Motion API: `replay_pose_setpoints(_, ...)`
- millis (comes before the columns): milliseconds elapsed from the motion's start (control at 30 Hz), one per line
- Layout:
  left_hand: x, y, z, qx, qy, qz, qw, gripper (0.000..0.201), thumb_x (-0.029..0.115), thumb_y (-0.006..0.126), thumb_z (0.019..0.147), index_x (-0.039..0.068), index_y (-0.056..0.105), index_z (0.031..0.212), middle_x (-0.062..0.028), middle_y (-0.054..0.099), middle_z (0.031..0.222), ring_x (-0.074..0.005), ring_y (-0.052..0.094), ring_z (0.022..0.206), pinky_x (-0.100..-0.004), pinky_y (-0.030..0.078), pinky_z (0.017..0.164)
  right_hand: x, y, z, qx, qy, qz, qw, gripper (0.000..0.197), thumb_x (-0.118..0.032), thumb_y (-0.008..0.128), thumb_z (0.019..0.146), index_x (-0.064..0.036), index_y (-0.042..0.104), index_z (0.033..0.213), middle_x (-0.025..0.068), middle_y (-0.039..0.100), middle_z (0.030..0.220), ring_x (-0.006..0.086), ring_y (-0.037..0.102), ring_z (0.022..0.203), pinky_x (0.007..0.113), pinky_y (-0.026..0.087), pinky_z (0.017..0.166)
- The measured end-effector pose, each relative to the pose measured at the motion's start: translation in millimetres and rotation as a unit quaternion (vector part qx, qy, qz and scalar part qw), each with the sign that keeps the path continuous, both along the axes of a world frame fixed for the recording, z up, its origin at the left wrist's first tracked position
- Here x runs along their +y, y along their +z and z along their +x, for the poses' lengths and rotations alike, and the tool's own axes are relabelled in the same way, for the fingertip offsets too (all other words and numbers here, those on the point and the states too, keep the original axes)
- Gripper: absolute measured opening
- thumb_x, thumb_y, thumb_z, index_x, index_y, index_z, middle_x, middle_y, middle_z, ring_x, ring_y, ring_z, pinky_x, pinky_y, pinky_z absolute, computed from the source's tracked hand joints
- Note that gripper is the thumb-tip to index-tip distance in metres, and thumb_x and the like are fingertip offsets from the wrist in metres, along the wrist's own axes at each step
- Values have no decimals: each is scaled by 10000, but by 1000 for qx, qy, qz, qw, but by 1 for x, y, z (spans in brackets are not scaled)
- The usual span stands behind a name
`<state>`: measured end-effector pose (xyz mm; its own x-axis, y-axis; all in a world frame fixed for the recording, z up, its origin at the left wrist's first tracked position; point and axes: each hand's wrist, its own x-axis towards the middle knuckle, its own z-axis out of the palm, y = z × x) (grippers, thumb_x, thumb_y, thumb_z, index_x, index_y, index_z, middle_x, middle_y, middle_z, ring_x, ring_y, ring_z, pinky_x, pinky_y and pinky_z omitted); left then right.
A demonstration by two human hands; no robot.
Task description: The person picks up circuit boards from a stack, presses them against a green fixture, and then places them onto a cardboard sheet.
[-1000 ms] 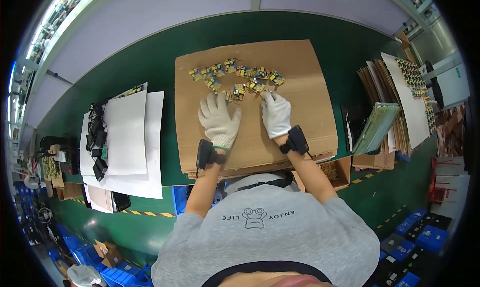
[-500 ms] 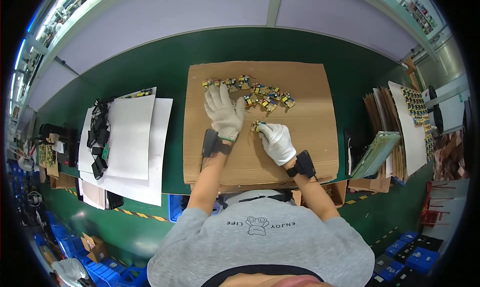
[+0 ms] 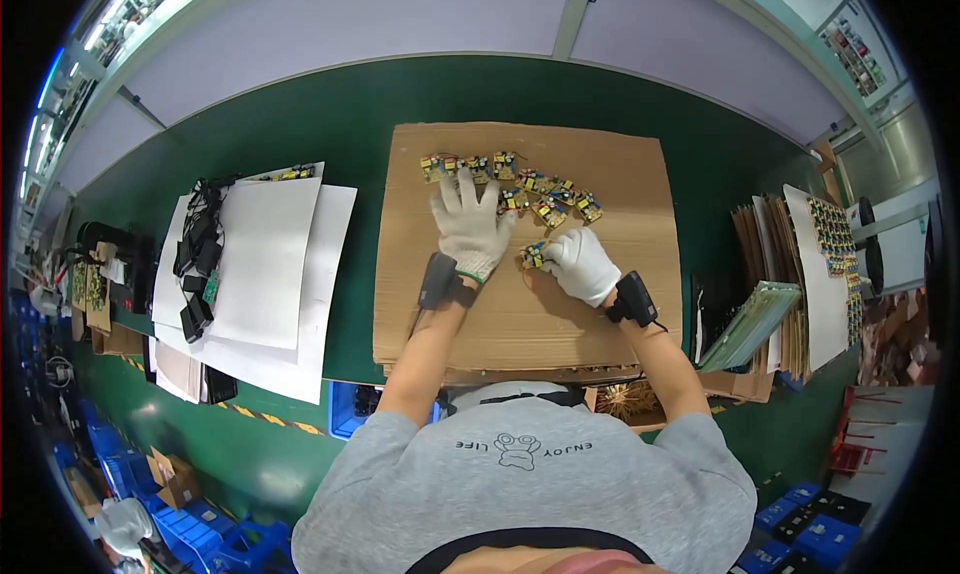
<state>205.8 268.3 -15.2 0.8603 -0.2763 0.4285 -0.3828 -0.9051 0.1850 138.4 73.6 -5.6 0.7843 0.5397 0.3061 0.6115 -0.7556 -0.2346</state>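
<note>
My left hand (image 3: 470,226), in a white knitted glove, lies with fingers spread at the near side of a row of small yellow circuit boards (image 3: 549,212). Its fingertips partly cover the boards at the left of the row. Closer to me, my right hand (image 3: 585,268), also gloved in white, has its fingers closed on the edge of one small circuit board (image 3: 531,256). That board is at or just above the brown cardboard sheet (image 3: 450,329); the fisheye view does not tell which. The right fingertips are partly hidden behind the hand.
White sheets (image 3: 258,264) lie at the left, with black adapters and cables (image 3: 200,254) on them. At the right, upright cardboard sheets (image 3: 770,239) stand beside green panels (image 3: 750,324) and a white board (image 3: 825,304) carrying circuit boards. A blue bin (image 3: 345,414) sits below the table's front edge.
The whole view has shifted slightly. My left hand has slid a little right and nearer along the boards. My right hand has curled more around the circuit board, which stays in about the same place.
</note>
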Motion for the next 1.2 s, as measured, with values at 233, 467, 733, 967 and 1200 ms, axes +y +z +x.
replay_pose_setpoints(233, -3, -9, 1, 7, 88, -64, 994, 818, 480, 649, 756, 20, 353, 1364, -287, 337, 1387, -471, 340, 1254, -574, 245, 1044, -40, -13, 30, -55, -189, -50, 979, 153, -49, 625, 686, -80, 607, 834, 95, 571, 765, 326, 549, 774, 424, 422, 699)
replay_pose_setpoints(467, -4, -17, 3, -2, 31, -112, 993, 829, 421, 712, 725, 38, 346, 1362, -281, 344, 1376, -447, 356, 1242, -548, 278, 1038, -28, -21, 32, -132, -252, 83, 955, 260, -40, 636, 639, -45, 611, 898, 164, 628, 912, 352, 583, 887, 435, 474, 763)
replay_pose_setpoints(733, -5, -22, 2, -12, 74, -92, 993, 739, 360, 706, 729, 88, 396, 1341, -250, 343, 1407, -441, 307, 1303, -538, 285, 1046, 3, 4, 11, -110, -150, 96, 978, 435, -97, 624, 681, -14, 553, 1102, 190, 622, 1058, 378, 598, 931, 426, 492, 790)
replay_pose_setpoints(967, -1, -19, 1, -50, 55, -104, 992, 655, 323, 676, 745, 87, 433, 1306, -223, 375, 1382, -424, 303, 1312, -535, 289, 1041, 23, -2, 2, -119, -256, 116, 952, 466, -367, 773, 621, -21, 639, 903, 149, 618, 999, 319, 609, 896, 428, 488, 721)
replay_pose_setpoints(1200, 3, -13, 1, -77, 38, -97, 992, 558, 373, 684, 769, 71, 552, 1220, -211, 487, 1300, -436, 379, 1258, -522, 313, 1053, 18, -4, -17, -86, -79, 100, 988, 377, -393, 777, 609, -87, 678, 806, 144, 593, 1129, 337, 578, 1016, 431, 479, 830)
